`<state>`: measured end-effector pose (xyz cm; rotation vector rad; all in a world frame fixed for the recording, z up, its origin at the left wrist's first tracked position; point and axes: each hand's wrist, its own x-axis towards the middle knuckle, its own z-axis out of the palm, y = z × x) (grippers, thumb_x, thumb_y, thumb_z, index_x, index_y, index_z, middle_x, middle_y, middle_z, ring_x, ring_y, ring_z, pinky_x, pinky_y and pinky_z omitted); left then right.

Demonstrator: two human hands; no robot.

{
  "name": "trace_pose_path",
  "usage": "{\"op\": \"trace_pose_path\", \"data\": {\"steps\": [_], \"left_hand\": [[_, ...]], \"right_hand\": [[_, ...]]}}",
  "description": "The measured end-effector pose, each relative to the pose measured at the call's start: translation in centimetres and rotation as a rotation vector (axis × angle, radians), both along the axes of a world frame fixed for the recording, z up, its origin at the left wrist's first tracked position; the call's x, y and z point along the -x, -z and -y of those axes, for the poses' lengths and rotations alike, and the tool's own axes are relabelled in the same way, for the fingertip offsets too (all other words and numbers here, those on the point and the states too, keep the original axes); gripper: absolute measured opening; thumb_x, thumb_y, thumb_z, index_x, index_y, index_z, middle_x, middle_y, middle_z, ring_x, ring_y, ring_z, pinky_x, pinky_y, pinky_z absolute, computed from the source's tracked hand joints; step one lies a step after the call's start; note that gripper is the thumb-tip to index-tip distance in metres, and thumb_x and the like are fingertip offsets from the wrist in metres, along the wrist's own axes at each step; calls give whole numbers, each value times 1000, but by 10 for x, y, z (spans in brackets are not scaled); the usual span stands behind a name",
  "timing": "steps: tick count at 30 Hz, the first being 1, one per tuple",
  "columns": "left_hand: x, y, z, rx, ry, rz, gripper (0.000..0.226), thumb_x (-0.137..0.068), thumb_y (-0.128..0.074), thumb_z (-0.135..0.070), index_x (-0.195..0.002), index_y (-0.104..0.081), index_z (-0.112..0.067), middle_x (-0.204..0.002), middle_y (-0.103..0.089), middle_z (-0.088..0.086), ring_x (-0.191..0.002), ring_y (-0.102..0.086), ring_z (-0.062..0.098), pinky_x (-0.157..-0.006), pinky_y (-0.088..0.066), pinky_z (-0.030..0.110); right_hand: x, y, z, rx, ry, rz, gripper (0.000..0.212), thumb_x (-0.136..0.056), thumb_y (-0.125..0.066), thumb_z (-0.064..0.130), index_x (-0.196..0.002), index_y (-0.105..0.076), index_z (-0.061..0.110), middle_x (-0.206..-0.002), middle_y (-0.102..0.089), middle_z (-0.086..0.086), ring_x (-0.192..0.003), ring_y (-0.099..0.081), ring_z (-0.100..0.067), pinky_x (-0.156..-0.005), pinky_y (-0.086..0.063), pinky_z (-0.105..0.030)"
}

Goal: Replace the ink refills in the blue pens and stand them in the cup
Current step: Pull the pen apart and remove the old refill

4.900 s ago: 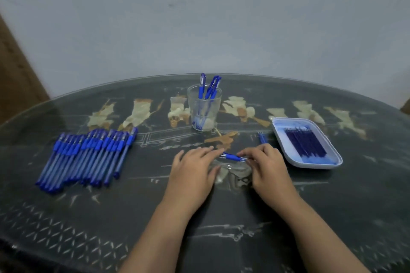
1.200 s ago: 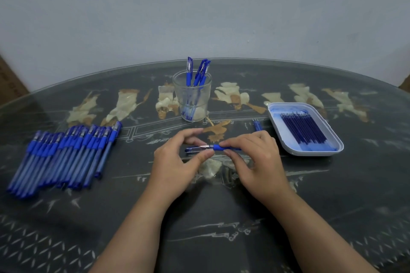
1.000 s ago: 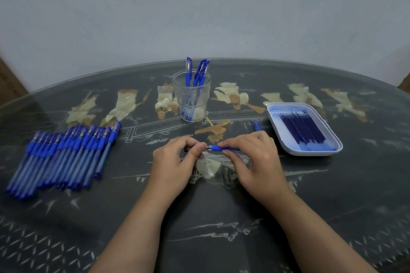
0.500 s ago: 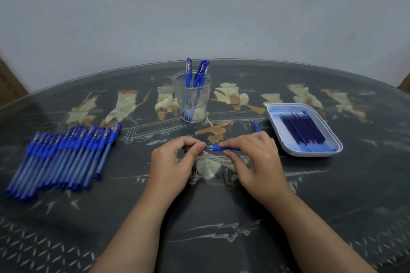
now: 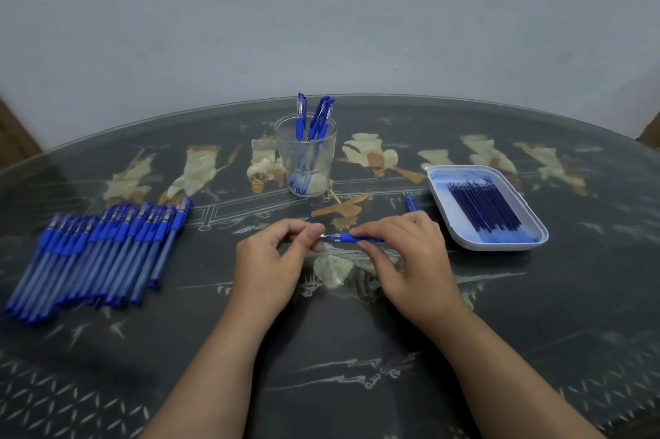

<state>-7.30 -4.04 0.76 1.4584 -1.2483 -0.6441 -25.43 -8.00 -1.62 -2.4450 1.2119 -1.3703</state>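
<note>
A blue pen [image 5: 351, 238] is held level just above the table's middle, between both hands, its metal tip pointing left.

Beyond it, toward the far side, stands a clear cup [image 5: 305, 160] holding a few capped blue pens [image 5: 316, 119]. They lean against the rim with their caps up. To the right of the hands sits a white tray [image 5: 494, 245], its floor stained blue, with dark blue ink refills [image 5: 485, 206] lying side by side in it. A small blue piece [image 5: 411, 203] lies on the table between the tray's left rim and the right hand; it is too small to make out.

On the left, well apart from the hands, a row of capped blue pens [image 5: 96, 253] lies packed side by side, caps toward the far side. The dark glass-topped table [image 5: 357, 349] curves away to a rounded far edge against a pale wall [image 5: 321, 27]. Bare tabletop lies between the pen row and the left hand, between the hands and the cup, and all along the near side around the forearms.

The right hand [image 5: 410, 253] grasps the pen's barrel from above, forefinger and thumb closed on the blue grip. The left hand [image 5: 275, 260] has its fingers curled, with thumb and forefinger pinched together on the pen's tip.
</note>
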Motion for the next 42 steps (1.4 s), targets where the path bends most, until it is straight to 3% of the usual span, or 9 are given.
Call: {"op": "trace_pose_path", "data": {"steps": [4, 12, 18, 22, 25, 28, 36, 42], "left_hand": [[0, -2, -3, -12, 10, -12, 3, -78, -77, -30, -80, -75, -30, -76, -74, -12, -82, -69, 2, -81, -51, 23], [-3, 1, 1, 27, -11, -16, 10, -85, -71, -17, -82, -72, -26, -81, -72, -16, -80, -66, -2, -75, -46, 9], [-10, 2, 0, 69, -93, -29, 18, -85, -70, -7, -85, -74, -25, -82, -72, -9, -79, -64, 0, -76, -45, 12], [-20, -1, -5, 37, -213, 273, 23, -79, -71, -10, -82, -68, -32, -81, -67, -12, -83, -60, -4, -84, -40, 16], [-22, -4, -6, -99, -251, 536, 20, -78, -66, -24, -88, -54, -36, -78, -60, -15, -83, -54, -4, -83, -20, 26], [-21, -1, -5, -184, -233, 647, 24, -79, -63, -30, -97, -48, -38, -80, -58, -17, -88, -50, 3, -80, -15, 27], [-20, 9, 5, -176, -268, 503, 21, -82, -68, -29, -95, -53, -36, -81, -61, -20, -97, -49, 2, -81, -14, 27], [-23, 11, 7, -173, -255, 472, 21, -81, -72, -40, -93, -55, -38, -82, -63, -22, -100, -50, 1, -82, -15, 28]], "right_hand": [[0, 1, 1, -3, 4, 3, 14, -90, -61, 30, -99, -71, 30, -94, -66, 22, -85, -48, -12, -77, -38, -32], [1, 1, 1, -5, 4, 17, 13, -89, -63, 27, -99, -70, 30, -95, -66, 22, -84, -49, -12, -77, -40, -34], [1, 2, 1, -5, 12, 22, 13, -89, -64, 25, -99, -70, 30, -95, -66, 22, -84, -49, -13, -77, -40, -35], [1, 3, 2, -12, 17, 27, 13, -89, -63, 26, -100, -70, 31, -94, -66, 23, -84, -49, -13, -79, -40, -35], [1, 3, 1, -20, 20, 30, 14, -88, -64, 26, -100, -70, 31, -94, -65, 23, -84, -50, -13, -80, -41, -35], [1, 2, 1, -19, 14, 32, 14, -89, -62, 28, -100, -70, 31, -94, -65, 23, -84, -50, -14, -80, -40, -35], [0, 2, 1, -34, 34, 19, 18, -89, -64, 27, -105, -70, 32, -96, -66, 24, -85, -50, -13, -80, -40, -34], [0, 0, 0, -32, 47, 13, 23, -91, -57, 34, -109, -71, 32, -96, -66, 22, -84, -49, -13, -78, -39, -33]]}}
